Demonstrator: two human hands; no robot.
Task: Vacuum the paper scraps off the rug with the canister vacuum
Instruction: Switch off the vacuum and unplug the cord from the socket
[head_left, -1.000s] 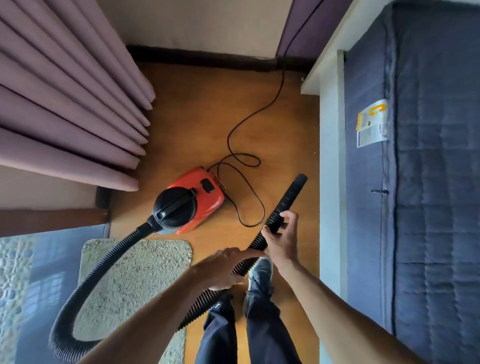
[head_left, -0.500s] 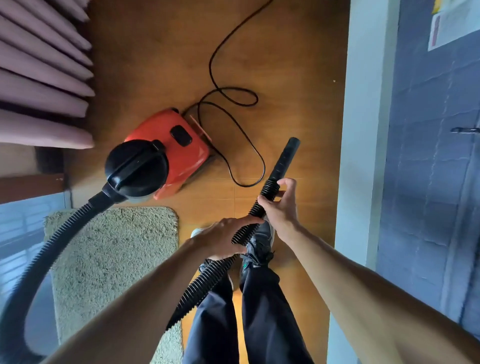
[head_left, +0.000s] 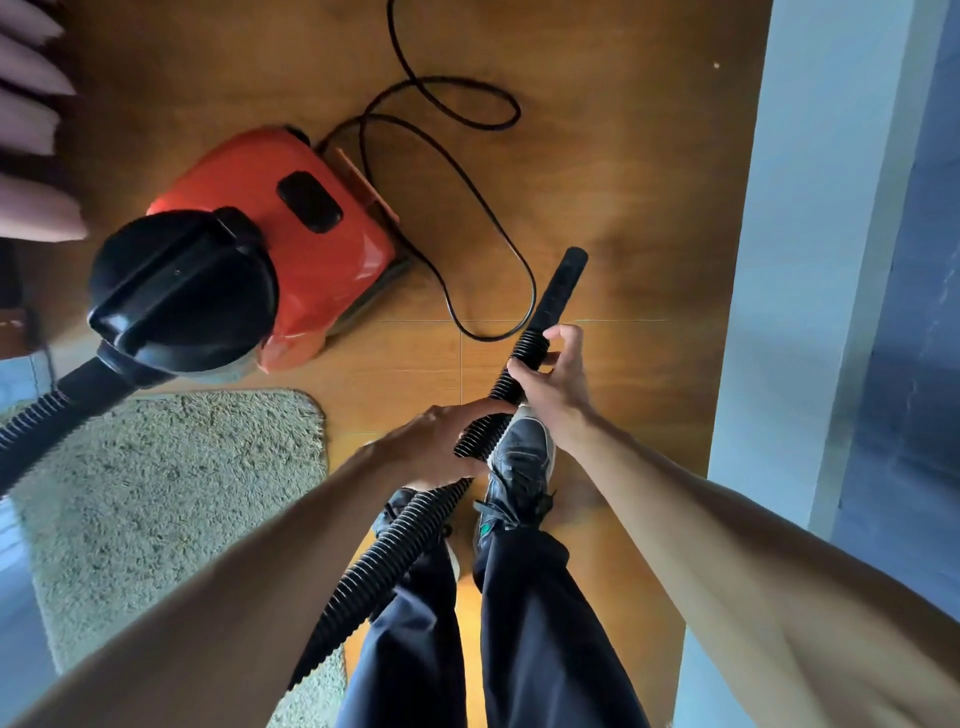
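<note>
An orange canister vacuum (head_left: 311, 249) with a black domed top stands on the wooden floor. Its ribbed black hose (head_left: 395, 551) loops off the left edge and comes back between my arms. My left hand (head_left: 436, 447) grips the hose lower down. My right hand (head_left: 556, 379) grips it just below the smooth black nozzle (head_left: 561, 291), which points away from me, above the floor. The shaggy beige rug (head_left: 171, 493) lies to the left of my legs. I see no paper scraps on the visible part of the rug.
The black power cord (head_left: 457, 171) lies in loops on the floor beside the canister and near the nozzle. A pale bed frame (head_left: 795, 312) and blue mattress run along the right. Curtain folds (head_left: 31, 156) hang at the far left. My shoes (head_left: 519, 467) stand under the hose.
My view has tilted down and closed in on the vacuum and floor. Both hands keep the same hold on the hose; the nozzle stays pointed away.
</note>
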